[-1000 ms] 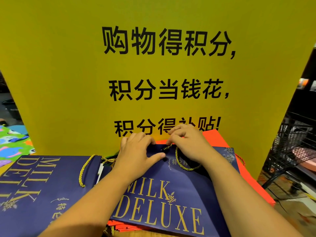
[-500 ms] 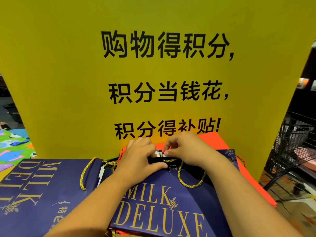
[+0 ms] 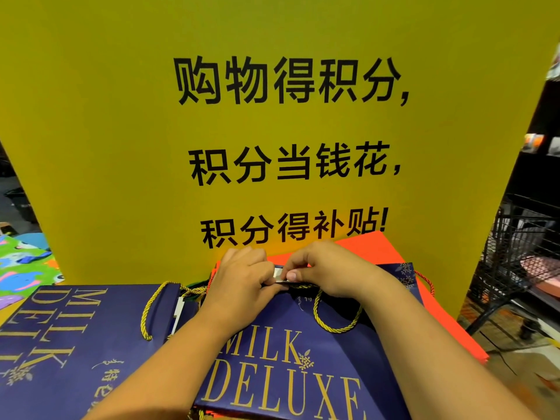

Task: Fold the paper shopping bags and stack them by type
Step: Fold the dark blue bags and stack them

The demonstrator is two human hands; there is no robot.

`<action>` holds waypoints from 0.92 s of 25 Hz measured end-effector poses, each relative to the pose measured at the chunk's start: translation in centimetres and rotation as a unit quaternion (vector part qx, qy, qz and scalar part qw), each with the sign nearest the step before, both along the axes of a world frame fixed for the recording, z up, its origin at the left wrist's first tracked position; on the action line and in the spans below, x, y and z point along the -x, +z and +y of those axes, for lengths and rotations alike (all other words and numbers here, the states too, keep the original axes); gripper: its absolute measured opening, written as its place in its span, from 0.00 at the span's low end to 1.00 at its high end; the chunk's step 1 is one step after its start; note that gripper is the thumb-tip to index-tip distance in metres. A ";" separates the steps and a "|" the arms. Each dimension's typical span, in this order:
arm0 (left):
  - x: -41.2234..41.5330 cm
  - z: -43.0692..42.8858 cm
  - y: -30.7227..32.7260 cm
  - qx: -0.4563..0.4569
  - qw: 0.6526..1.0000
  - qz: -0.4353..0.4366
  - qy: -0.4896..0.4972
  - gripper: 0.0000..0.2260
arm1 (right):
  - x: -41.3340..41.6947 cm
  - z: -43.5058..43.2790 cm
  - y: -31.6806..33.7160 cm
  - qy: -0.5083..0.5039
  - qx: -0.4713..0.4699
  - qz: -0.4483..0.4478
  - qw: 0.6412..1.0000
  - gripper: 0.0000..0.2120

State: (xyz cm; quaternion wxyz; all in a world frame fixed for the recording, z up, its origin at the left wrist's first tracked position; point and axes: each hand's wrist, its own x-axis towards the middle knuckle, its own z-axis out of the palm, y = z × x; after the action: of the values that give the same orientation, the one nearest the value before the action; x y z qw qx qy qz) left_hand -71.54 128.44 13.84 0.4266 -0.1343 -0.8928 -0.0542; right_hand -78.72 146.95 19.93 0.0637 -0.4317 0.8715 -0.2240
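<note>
Matt navy paper bag [image 3: 281, 359] (twisted gold cord [image 3: 336, 322]).

Two navy bags [image 3: 69, 359] [image 3: 303, 374], one orange bag [image 3: 378, 248], one yellow sign [image 3: 121, 147], two hands [image 3: 239, 283] [image 3: 333, 268]

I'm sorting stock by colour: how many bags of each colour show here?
Navy bags: 2, left and centre
Orange bags: 1 that can be told apart, under the centre one
Green patterned bag: 1, far left, partly cut off
Total: 4
</note>
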 end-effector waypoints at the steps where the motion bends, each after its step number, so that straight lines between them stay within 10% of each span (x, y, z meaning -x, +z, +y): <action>1: -0.1 0.1 0.0 -0.002 1.000 -0.001 0.001 0.19 | 0.1 0.1 0.0 0.004 0.005 -0.014 1.000 0.08; 7: 0.1 0.0 0.4 -0.112 0.993 -0.047 0.011 0.12 | 0.2 -0.9 -0.4 -0.101 0.106 0.061 0.987 0.05; 12: 0.0 0.0 0.4 -0.157 0.982 -0.099 0.036 0.06 | 1.4 2.8 3.1 -0.227 0.480 -0.096 0.842 0.09; 19: -0.4 -0.2 0.9 -0.204 0.970 -0.127 0.037 0.08 | 2.3 3.2 2.7 -0.214 0.594 -0.221 0.743 0.06; 23: -0.2 -0.4 0.5 -0.221 0.964 -0.138 0.045 0.06 | 1.4 3.3 3.1 -0.123 0.417 -0.213 0.875 0.05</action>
State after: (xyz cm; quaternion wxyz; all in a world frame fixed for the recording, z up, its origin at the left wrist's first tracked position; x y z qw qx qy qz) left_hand -71.35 128.07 14.30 0.3202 0.0126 -0.9141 -0.2486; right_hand -80.11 150.21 23.01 0.0343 -0.2495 0.7085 -0.6592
